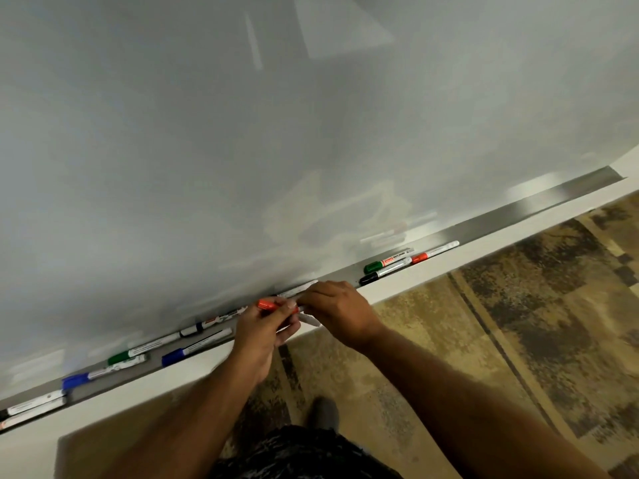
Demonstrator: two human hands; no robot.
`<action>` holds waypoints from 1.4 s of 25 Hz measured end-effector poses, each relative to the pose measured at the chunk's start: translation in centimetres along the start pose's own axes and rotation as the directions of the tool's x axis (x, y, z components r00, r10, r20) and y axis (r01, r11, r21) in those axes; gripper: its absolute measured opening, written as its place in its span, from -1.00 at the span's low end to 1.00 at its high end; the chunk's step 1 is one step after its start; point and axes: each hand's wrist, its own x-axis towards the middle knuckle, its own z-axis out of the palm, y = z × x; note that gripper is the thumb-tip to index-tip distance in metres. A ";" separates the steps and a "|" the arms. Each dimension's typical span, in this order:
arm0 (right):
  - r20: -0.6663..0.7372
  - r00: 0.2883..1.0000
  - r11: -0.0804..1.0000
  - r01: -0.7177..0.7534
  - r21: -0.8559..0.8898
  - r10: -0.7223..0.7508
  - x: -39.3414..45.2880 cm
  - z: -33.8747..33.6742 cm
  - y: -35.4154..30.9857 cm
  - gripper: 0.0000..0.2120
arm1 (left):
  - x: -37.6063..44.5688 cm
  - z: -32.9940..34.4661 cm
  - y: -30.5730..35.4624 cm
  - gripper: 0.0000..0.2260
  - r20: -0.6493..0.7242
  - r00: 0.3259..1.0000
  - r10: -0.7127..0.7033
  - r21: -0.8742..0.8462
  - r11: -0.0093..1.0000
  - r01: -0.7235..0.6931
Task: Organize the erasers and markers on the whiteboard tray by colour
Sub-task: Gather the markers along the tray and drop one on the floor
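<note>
Head view looks down past dark patterned clothing (304,454) and a mottled tan-and-brown carpet (484,340) to both hands at the long grey metal whiteboard tray (553,205). The left hand (259,340) grips a red-capped white marker (273,305); the right hand (335,309) pinches its white barrel end, covering part of the tray. On the tray to the left lie a blue-capped marker (193,349), a green-capped marker (126,356) and another blue-capped marker (90,376). To the right lie a black-capped marker (383,273), a green-capped marker with a red label (387,262) and a slim red-capped marker (435,252). Beyond rises the glossy white whiteboard (311,133).
</note>
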 end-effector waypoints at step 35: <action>-0.161 0.913 0.899 -0.401 -0.178 0.376 -3.3 -3.7 5.3 -0.84 | 0.9 -2.4 -0.1 -0.90 -0.081 0.996 -0.044 -0.118 0.992 0.035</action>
